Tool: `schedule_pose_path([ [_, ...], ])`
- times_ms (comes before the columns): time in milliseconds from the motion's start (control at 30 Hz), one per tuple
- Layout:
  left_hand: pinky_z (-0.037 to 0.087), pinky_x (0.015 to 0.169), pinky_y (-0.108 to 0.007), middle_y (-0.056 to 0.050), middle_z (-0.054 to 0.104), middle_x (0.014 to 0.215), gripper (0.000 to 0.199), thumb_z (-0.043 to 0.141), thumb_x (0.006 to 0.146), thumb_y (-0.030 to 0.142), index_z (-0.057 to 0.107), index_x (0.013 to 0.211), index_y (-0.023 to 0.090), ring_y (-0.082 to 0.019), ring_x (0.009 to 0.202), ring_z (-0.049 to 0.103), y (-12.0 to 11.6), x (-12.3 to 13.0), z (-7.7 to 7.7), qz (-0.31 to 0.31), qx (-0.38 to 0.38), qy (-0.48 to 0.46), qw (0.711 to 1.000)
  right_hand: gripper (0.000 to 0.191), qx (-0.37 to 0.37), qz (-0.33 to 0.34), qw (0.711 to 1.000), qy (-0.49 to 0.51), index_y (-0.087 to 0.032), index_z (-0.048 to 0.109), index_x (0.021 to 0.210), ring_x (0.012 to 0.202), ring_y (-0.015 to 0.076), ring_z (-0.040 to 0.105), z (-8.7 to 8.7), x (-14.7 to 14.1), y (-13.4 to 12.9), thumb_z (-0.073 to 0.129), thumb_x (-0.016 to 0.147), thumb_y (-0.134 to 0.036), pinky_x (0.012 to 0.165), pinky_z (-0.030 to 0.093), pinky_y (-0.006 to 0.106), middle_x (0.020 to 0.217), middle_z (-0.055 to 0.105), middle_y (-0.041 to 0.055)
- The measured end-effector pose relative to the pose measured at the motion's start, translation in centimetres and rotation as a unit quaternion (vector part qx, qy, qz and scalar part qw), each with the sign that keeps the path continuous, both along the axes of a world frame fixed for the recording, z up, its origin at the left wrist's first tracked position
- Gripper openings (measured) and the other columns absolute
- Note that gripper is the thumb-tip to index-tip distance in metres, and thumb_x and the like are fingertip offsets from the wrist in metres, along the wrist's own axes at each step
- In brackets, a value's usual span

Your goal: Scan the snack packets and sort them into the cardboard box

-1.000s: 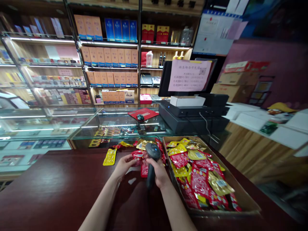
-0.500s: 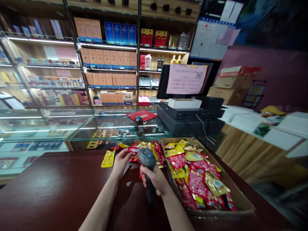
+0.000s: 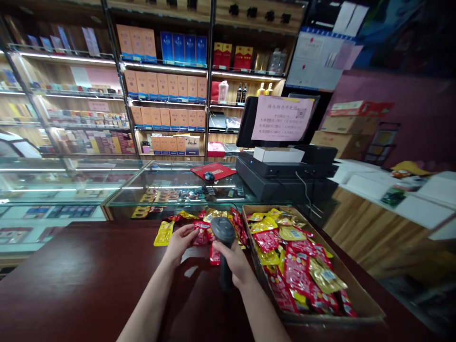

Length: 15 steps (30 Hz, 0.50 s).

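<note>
My right hand (image 3: 235, 262) is wrapped round the handle of a dark grey barcode scanner (image 3: 223, 229), held upright with its head pointing away from me. To its left, my left hand (image 3: 181, 242) is closed with thumb and fingers on the edge of a red snack packet (image 3: 202, 233), in front of the scanner head. Behind both hands lies a loose heap of red, gold and yellow packets, partly hidden by the scanner. A yellow packet (image 3: 164, 233) lies flat left of my left hand. Another red packet (image 3: 214, 254) shows beside the scanner's handle.
A cardboard box (image 3: 356, 289) full of red, gold and yellow packets stands right of my hands on the dark wooden table (image 3: 89, 280). Beyond are a glass display counter (image 3: 171, 173) with a computer mouse (image 3: 209, 176), and a monitor (image 3: 245, 121). Stocked shelves line the back wall.
The red packet in my left hand has tipped so more of its face shows. The blue light on top of the scanner no longer shows. The whole view has shifted slightly.
</note>
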<state>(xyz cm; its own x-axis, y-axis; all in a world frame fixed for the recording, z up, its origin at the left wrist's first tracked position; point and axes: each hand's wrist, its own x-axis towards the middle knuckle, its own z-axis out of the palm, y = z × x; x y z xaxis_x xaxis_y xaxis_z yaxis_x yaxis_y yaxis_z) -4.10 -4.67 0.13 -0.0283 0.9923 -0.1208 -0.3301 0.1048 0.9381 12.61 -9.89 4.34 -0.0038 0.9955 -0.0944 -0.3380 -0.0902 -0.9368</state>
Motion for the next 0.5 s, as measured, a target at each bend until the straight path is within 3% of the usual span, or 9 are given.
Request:
schedule_pose_path([
  [67,0.051,0.060,-0.028,-0.009,0.071,0.092,0.049,0.082,0.056,0.035,0.068,0.098,0.016,-0.018,0.071,0.066,-0.5,-0.6,-0.1,-0.029,-0.053,0.011,0.998,0.026,-0.065,0.019,0.997,0.045,-0.016,0.066,0.082,0.078,0.0155,0.062,-0.1,-0.1,0.6,0.074,0.058,-0.024,0.075,0.047,0.025,0.079,0.068,0.0024],
  [200,0.053,0.060,-0.030,-0.012,0.069,0.097,0.055,0.078,0.062,0.041,0.063,0.108,0.014,-0.019,0.070,0.066,-1.4,-2.2,-0.2,-0.077,-0.106,-0.002,0.991,0.022,-0.183,0.123,0.966,0.132,-0.015,0.064,0.083,0.086,0.0193,0.065,-0.8,-0.2,1.7,0.067,0.065,-0.028,0.080,0.049,0.032,0.084,0.068,0.0070],
  [367,0.053,0.074,-0.044,-0.025,0.062,0.112,0.087,0.038,0.071,0.078,0.058,0.114,0.005,-0.031,0.088,0.066,-2.3,-5.2,0.7,-0.177,-0.170,-0.152,0.957,0.020,-0.240,0.155,0.947,0.145,-0.015,0.062,0.087,0.090,0.0187,0.065,-1.8,-0.6,2.4,0.063,0.073,-0.029,0.082,0.049,0.037,0.096,0.068,0.0090],
  [500,0.047,0.086,-0.050,-0.028,0.057,0.119,0.099,0.026,0.070,0.083,0.055,0.119,0.002,-0.037,0.101,0.061,-3.0,-6.1,1.7,-0.230,-0.172,-0.205,0.936,0.019,-0.251,0.169,0.940,0.160,-0.013,0.061,0.088,0.095,0.0204,0.065,-1.5,-0.1,1.9,0.060,0.077,-0.028,0.084,0.050,0.040,0.102,0.068,0.0115],
])
